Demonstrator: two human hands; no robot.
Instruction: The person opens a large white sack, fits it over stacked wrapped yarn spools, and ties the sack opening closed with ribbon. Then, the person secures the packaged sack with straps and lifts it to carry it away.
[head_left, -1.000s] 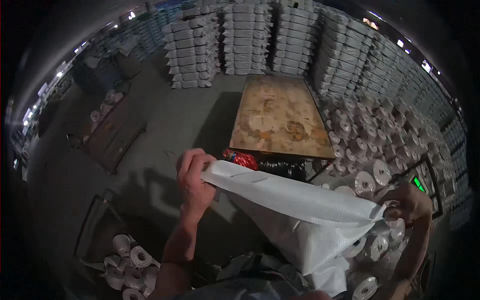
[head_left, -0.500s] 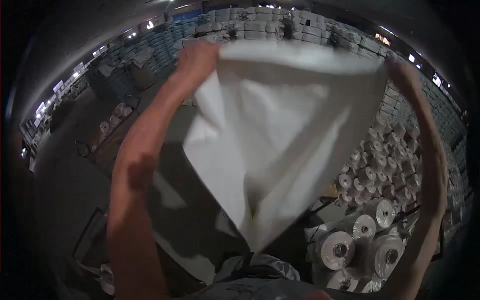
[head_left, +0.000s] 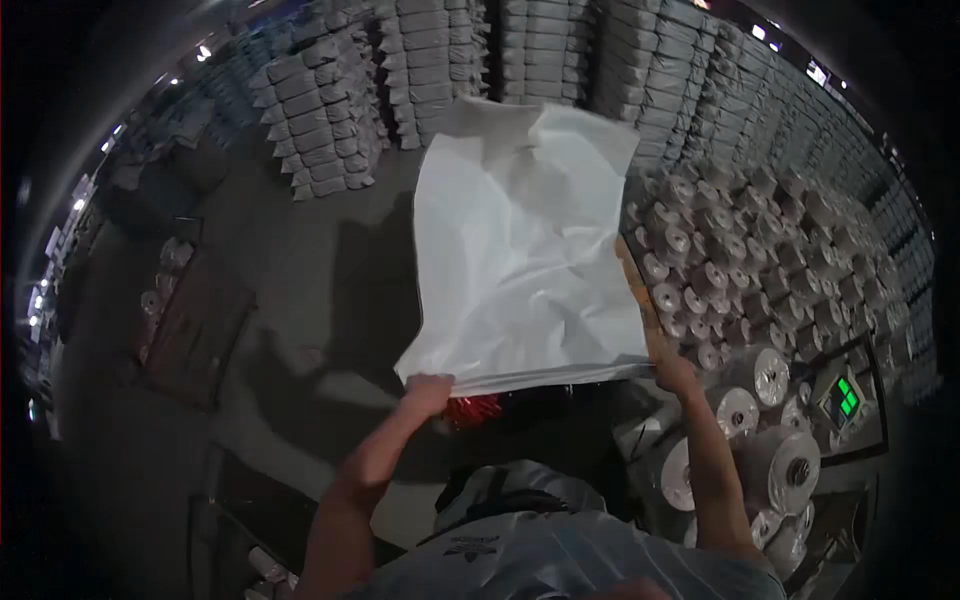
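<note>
A grey floor point(head_left: 290, 270) is crossed by dark shadows. Tall stacks of pale bales point(head_left: 318, 125) are ranged across the far side. Small lights point(head_left: 204, 52) are scattered along the dim upper edges, at left and right. A low, flat cart point(head_left: 200, 320) is set at the left; the bench point(head_left: 640, 285) is mostly hidden, only its brown right edge exposed.

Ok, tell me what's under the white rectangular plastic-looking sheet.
A strip of brown wooden surface shows at its right edge; a shiny red bundle peeks out below the near edge. The sheet covers anything else beneath.
</note>
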